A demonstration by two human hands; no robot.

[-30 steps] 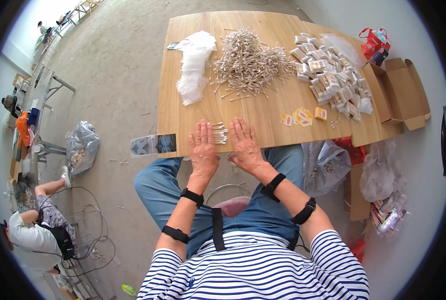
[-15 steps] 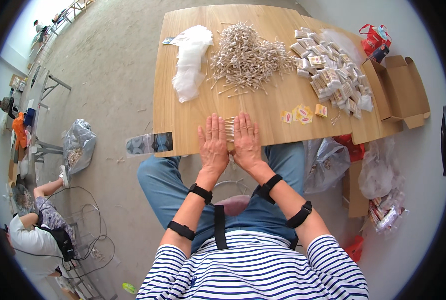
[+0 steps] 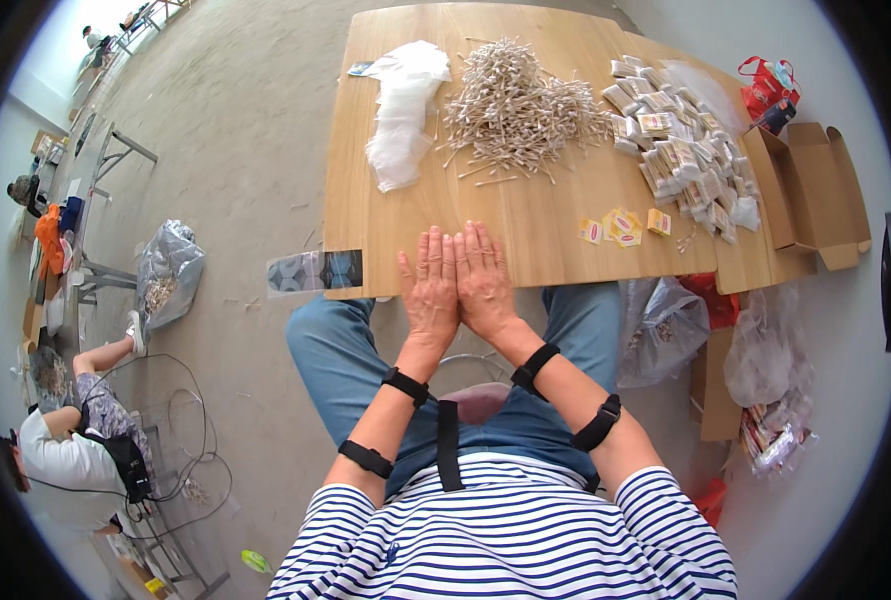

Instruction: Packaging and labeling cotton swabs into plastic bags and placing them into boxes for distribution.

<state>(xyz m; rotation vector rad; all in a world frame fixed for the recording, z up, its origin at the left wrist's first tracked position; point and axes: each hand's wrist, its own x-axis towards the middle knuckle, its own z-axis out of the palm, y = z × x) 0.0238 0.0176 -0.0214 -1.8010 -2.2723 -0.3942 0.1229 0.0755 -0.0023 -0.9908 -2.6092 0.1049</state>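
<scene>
At the near edge of the pale, smooth wooden table (image 3: 546, 235), the bare left hand (image 3: 431, 292) and bare right hand (image 3: 485, 288) are pressed together side by side – backs up, fingers straight. From them, a loose heap of slim, white-tipped cotton swabs (image 3: 516, 115) spreads toward one o'clock, translucent white plastic bags (image 3: 403, 120) toward eleven, small bundled swab packs (image 3: 681, 160) toward two – whether the hands cover any swabs, I cannot tell.
</scene>
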